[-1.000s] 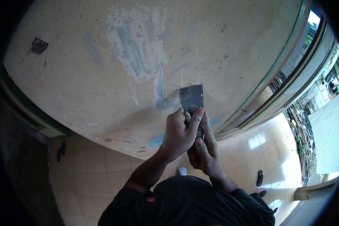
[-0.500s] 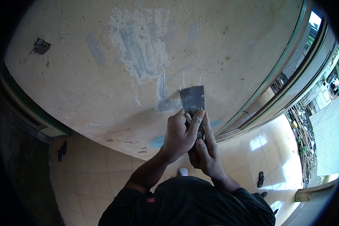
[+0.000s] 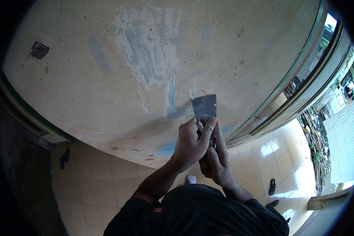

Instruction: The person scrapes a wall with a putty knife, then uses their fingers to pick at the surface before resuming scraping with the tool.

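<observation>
Both of my hands grip one putty knife [image 3: 204,106] with a wide, dark metal blade. Its blade edge is at the wall [image 3: 232,51], below a white and grey patch of filler [image 3: 145,47]. My left hand [image 3: 190,139] is closed round the knife near the base of the blade, with whitish residue on the fingers. Lower down, my right hand [image 3: 219,167] is closed round the dark handle, one finger stretched up along it. Most of the handle is hidden by the fingers. Thin white streaks run on the wall just above the blade.
A ragged hole [image 3: 40,50] marks the wall's upper left, and a light blue smear [image 3: 168,148] its lower edge. Below lies a tiled floor [image 3: 94,177] with a sandal [image 3: 272,187] at right and dark footwear [image 3: 64,158] at left. A window frame [image 3: 287,90] borders the right.
The putty knife and both hands have shifted slightly right and down along the wall. The grip is unchanged.
</observation>
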Tool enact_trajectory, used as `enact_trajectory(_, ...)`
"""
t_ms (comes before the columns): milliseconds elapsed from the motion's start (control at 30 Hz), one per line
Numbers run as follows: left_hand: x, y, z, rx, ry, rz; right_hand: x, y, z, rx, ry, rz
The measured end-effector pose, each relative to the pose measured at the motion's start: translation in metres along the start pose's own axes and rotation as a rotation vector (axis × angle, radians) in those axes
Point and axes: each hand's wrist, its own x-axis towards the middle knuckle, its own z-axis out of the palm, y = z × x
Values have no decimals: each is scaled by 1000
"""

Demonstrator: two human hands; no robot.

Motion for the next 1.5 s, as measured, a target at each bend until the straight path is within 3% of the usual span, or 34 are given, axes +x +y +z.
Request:
enact_trajectory(100,8,13,-3,-84,-22,42,7,3,0,10,-2,-98)
enact_trajectory(233,1,11,0,-36,-18,26,0,2,-2,48,-5,-78)
enact_trajectory(300,-1,6,2,-43,1,23,-6,4,-4,73,-15,37)
enact_trajectory(400,0,4,1,-5,-7,0,-2,1,0,9,12,-15)
enact_trajectory(467,8,11,0,-138,1,95,3,-6,3,33,4,-37)
enact_trajectory(633,2,11,-1,-25,-17,92,-1,3,-2,16,11,-78)
enact_trajectory(733,-1,3,0,-5,-33,15,-5,5,-3,81,4,27)
enact_trajectory(1000,8,13,-1,-50,-4,143,4,2,0,-7,16,-138)
enact_trajectory(1133,2,4,0,-19,-39,6,-4,8,-1,114,23,38)
enact_trajectory(1200,5,4,1,-120,-20,31,0,17,-1,-117,67,-132)
enact_trajectory(1367,7,16,-4,-20,-13,131,0,1,-2,-19,44,-41)
enact_trajectory(1433,2,12,-2,9,3,146,-8,3,-6,3,22,91)
enact_trajectory(1500,0,9,0,-30,-16,-12,1,14,-5,-74,42,-32)
